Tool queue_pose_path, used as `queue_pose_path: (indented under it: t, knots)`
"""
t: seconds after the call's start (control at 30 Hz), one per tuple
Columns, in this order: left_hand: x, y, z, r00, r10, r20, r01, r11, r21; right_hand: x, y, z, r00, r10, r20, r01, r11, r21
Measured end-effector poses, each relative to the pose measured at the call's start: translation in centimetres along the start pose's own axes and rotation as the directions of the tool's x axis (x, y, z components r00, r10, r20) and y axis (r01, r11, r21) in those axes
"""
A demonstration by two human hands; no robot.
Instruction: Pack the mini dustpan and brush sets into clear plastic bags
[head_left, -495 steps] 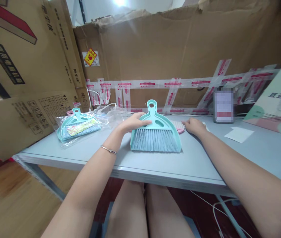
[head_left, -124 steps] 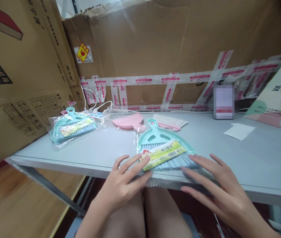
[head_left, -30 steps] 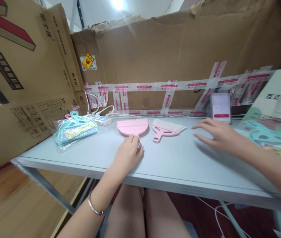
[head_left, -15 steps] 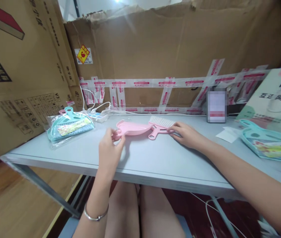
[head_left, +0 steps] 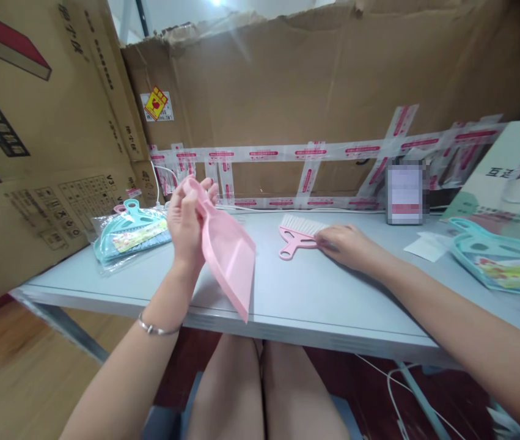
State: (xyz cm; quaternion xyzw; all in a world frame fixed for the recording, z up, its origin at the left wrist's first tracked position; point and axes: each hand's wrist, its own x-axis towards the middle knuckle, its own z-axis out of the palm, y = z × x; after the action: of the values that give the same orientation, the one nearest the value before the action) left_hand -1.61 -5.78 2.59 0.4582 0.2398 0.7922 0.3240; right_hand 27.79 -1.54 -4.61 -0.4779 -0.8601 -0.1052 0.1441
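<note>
Raised above the table, a pink dustpan (head_left: 230, 250) hangs tilted, its wide edge pointing down toward me. My left hand (head_left: 189, 223) is closed around its handle. To the right, a small pink brush (head_left: 297, 239) with white bristles lies on the table, bristles facing the back. My right hand (head_left: 344, 244) rests on the table with its fingers closed on the brush's right end. The fingertips there are partly hidden.
On the left of the table (head_left: 269, 293) lies a bagged turquoise dustpan set (head_left: 134, 235); another turquoise set (head_left: 507, 256) lies at the right. A phone (head_left: 405, 194) stands at the back near a white paper (head_left: 427, 246). Large cardboard boxes (head_left: 264, 79) wall the back and left.
My left hand has lifted the pink dustpan off the table beside the brush, turning it so its wide edge points down toward me. My right hand has stayed at the brush.
</note>
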Motion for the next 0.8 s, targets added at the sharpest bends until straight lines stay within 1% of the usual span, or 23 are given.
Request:
queue_pose_path:
  t: [0.03,0.1,0.23,0.3,0.37,0.43,0.53,0.6,0.67,0.7,0.73,0.8]
  knots:
    - [0.6,-0.5,0.4,0.995,-0.065,0.073,0.066,0.998,-0.013,0.0,-0.1,0.0,1.000,-0.019,0.011,0.019,1.000,-0.001]
    - [1.8,-1.9,0.9,0.965,-0.174,0.195,0.179,0.984,-0.007,0.1,-0.2,0.0,0.998,-0.053,0.021,0.053,0.999,-0.003]
    - [3.5,-5.2,1.1,0.896,-0.313,0.313,0.308,0.949,0.067,0.2,0.1,0.3,0.998,-0.045,0.046,0.047,0.998,-0.033]
    - [4.0,-6.7,1.0,0.843,-0.391,0.369,0.373,0.920,0.122,0.3,0.4,0.5,0.999,-0.032,0.037,0.033,0.999,-0.032]
    - [3.9,-7.8,0.9,0.781,-0.475,0.405,0.437,0.880,0.188,0.2,0.6,0.6,1.000,-0.016,0.008,0.016,1.000,0.009]
    - [3.4,-8.5,1.0,0.738,-0.531,0.417,0.475,0.847,0.238,0.0,0.9,0.7,1.000,0.000,-0.009,0.001,0.998,0.060]
    - [2.0,-8.9,1.1,0.679,-0.575,0.456,0.499,0.817,0.288,-0.3,1.5,0.6,0.999,0.044,-0.023,-0.042,0.994,0.100]
    - [1.0,-9.0,1.0,0.631,-0.617,0.470,0.505,0.787,0.355,-0.5,1.8,0.4,0.992,0.108,-0.066,-0.099,0.988,0.119]
    - [0.3,-9.0,0.7,0.597,-0.667,0.445,0.500,0.744,0.443,-0.6,2.0,-0.2,0.965,0.204,-0.165,-0.176,0.970,0.165]
    - [0.1,-9.0,0.6,0.592,-0.685,0.424,0.497,0.725,0.478,-0.7,2.0,-0.7,0.941,0.256,-0.223,-0.214,0.957,0.197]
    - [0.0,-9.0,0.4,0.592,-0.697,0.405,0.494,0.711,0.501,-0.7,1.9,-1.2,0.911,0.306,-0.276,-0.246,0.941,0.231]
    - [0.1,-9.1,0.3,0.608,-0.700,0.375,0.493,0.703,0.513,-0.8,1.6,-2.4,0.852,0.387,-0.353,-0.294,0.911,0.290]
